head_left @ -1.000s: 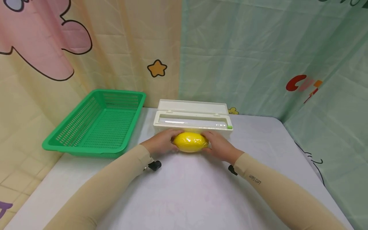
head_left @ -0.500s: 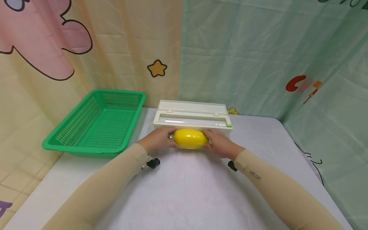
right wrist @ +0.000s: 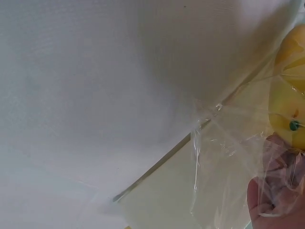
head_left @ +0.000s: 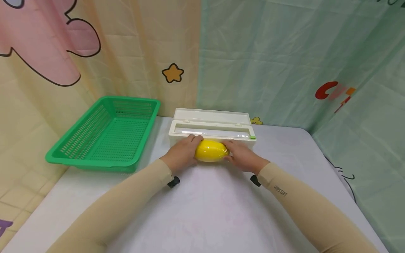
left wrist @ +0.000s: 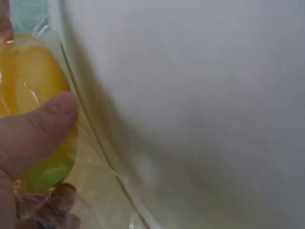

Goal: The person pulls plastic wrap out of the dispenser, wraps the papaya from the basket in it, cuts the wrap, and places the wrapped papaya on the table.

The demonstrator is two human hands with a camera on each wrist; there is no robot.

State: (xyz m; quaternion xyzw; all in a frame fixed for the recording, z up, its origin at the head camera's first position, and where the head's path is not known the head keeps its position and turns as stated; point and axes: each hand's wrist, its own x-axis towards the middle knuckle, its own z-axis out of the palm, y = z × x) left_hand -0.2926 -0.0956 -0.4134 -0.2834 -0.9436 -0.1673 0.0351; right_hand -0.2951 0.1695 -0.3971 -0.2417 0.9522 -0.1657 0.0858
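A yellow, oval, mango-like fruit (head_left: 211, 151) sits in front of a white cling film dispenser (head_left: 212, 136). Clear film (right wrist: 224, 152) stretches around the fruit; in the left wrist view the fruit's lower end is greenish. My left hand (head_left: 182, 153) grips its left end, thumb (left wrist: 43, 129) laid along the side. The right hand (head_left: 243, 157) holds the opposite end through the film, its fingers partly covered by plastic. Behind the fruit, the dispenser's lid (head_left: 212, 116) stands raised, showing the roll inside and a small green piece (head_left: 252, 137) at the right end.
To the left stands a green plastic basket (head_left: 123, 140) with slotted sides. A white cloth covers the table (head_left: 202, 211). Patterned curtains (head_left: 269, 63) hang along the back and the right side.
The fruit has shifted slightly away from me and turned in the hands. My left hand has rolled forward over its left end; the right hand has stayed nearly in place.
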